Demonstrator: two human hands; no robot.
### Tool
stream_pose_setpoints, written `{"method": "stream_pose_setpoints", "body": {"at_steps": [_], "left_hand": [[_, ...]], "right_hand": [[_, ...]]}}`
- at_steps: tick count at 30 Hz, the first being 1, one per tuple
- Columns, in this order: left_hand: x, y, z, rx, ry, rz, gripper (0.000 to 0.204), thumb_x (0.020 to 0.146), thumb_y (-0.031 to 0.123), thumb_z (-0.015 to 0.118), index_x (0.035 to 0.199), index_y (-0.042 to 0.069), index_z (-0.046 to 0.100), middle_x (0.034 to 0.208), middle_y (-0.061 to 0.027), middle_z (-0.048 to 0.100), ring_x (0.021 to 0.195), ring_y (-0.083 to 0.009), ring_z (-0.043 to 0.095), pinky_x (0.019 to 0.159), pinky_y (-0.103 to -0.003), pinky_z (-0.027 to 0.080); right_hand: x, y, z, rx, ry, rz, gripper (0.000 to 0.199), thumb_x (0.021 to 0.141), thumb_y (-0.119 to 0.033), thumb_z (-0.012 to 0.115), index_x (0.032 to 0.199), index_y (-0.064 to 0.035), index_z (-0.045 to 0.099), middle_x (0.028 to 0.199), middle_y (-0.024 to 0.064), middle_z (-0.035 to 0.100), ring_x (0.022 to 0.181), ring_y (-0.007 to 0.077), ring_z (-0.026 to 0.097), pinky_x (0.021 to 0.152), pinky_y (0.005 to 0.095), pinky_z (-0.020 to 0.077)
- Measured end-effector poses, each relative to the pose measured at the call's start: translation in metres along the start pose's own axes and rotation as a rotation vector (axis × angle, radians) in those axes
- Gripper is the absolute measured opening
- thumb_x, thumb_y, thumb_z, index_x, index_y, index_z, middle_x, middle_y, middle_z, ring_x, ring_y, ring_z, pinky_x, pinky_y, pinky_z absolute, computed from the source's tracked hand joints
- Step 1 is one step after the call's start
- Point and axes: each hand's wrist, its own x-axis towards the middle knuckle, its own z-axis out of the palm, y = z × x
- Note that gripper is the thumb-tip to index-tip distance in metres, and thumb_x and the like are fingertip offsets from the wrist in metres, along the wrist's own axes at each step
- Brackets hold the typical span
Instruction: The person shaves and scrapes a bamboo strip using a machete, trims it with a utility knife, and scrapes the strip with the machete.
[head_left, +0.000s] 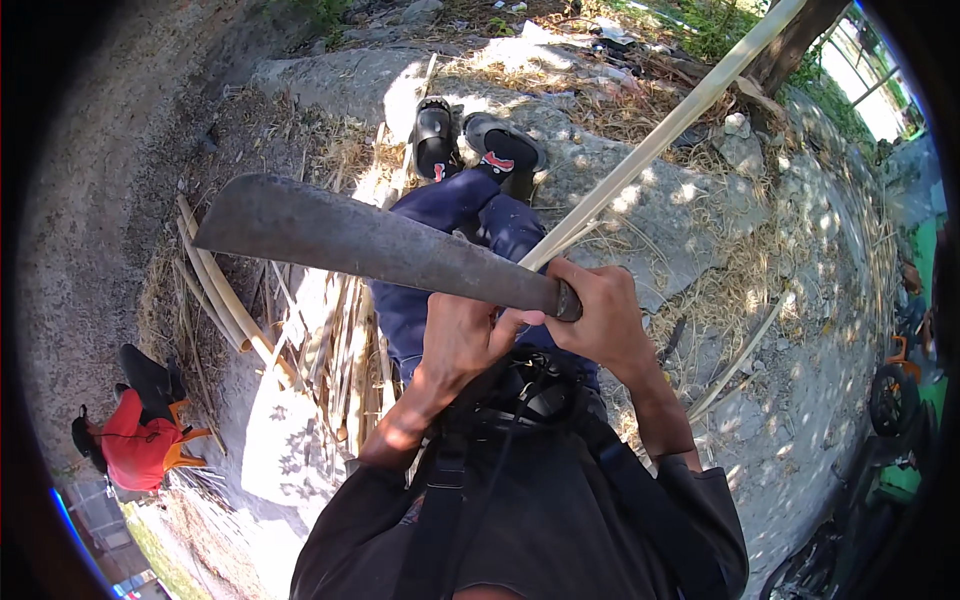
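Note:
A machete (370,235) with a wide, dark, worn blade slants across my lap, its broad tip toward the left. My right hand (607,315) is closed around its handle end. Below the blade, my left hand (462,335) is curled, its thumb stretched toward the handle and its other fingers mostly hidden. A long pale bamboo strip (665,140) comes down from the upper right and passes behind the blade toward my left hand, which appears to grip its lower end. Where strip and blade cross, the contact is hidden.
Split bamboo pieces (345,350) lie beside my legs, with curved bamboo lengths (215,280) farther left. A person in red (140,440) sits at the left on an orange chair. A stone slab (640,190) lies beyond my feet. Vehicle wheels (893,398) stand at the right.

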Motion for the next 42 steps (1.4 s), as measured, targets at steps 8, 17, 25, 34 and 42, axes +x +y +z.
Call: {"method": "stream_pose_setpoints", "body": {"at_steps": [8, 17, 25, 34, 42], "left_hand": [[-0.003, 0.008, 0.006, 0.127, -0.015, -0.187, 0.035, 0.098, 0.042, 0.070, 0.105, 0.007, 0.074, 0.065, -0.0124, 0.065, 0.058, -0.0315, 0.068, 0.054, -0.041, 0.050], [0.004, 0.017, -0.007, 0.108, -0.084, -0.160, 0.044, 0.100, 0.044, 0.067, 0.116, 0.003, 0.066, 0.076, -0.0167, 0.068, 0.067, -0.0352, 0.070, 0.058, -0.044, 0.051], [0.003, 0.022, -0.009, -0.157, -0.159, -0.115, 0.029, 0.103, 0.022, 0.064, 0.121, -0.001, 0.062, 0.094, -0.0219, 0.068, 0.083, -0.0424, 0.067, 0.075, -0.047, 0.051], [-0.003, 0.031, -0.004, -0.134, -0.135, -0.124, 0.027, 0.100, 0.013, 0.067, 0.121, -0.002, 0.063, 0.097, -0.0206, 0.066, 0.084, -0.0368, 0.064, 0.077, -0.045, 0.049], [-0.011, 0.032, 0.017, -0.081, -0.022, -0.140, 0.024, 0.090, 0.004, 0.070, 0.113, -0.002, 0.063, 0.081, -0.0219, 0.069, 0.073, -0.0425, 0.069, 0.065, -0.052, 0.052]], "right_hand": [[0.005, 0.002, 0.005, -0.138, 0.129, 0.037, 0.028, 0.070, -0.020, 0.079, 0.092, -0.0105, 0.065, 0.068, 0.0114, 0.067, 0.065, 0.0365, 0.069, 0.058, 0.0448, 0.0504], [0.010, 0.015, 0.001, -0.107, 0.132, 0.010, 0.028, 0.069, -0.020, 0.079, 0.092, -0.0116, 0.066, 0.069, 0.0116, 0.067, 0.065, 0.0355, 0.069, 0.058, 0.0456, 0.0510], [-0.002, 0.023, 0.001, -0.062, 0.119, -0.023, 0.031, 0.066, -0.021, 0.080, 0.093, -0.0109, 0.067, 0.070, 0.0099, 0.067, 0.062, 0.0340, 0.067, 0.057, 0.0436, 0.0488], [0.003, 0.020, -0.007, -0.016, 0.154, -0.084, 0.024, 0.065, -0.010, 0.076, 0.087, -0.0054, 0.068, 0.068, 0.0119, 0.067, 0.061, 0.0329, 0.069, 0.055, 0.0388, 0.0490], [0.000, 0.025, 0.001, 0.055, 0.156, -0.088, 0.028, 0.065, -0.010, 0.077, 0.092, -0.0041, 0.070, 0.068, 0.0130, 0.067, 0.062, 0.0330, 0.070, 0.056, 0.0380, 0.0507]]}}
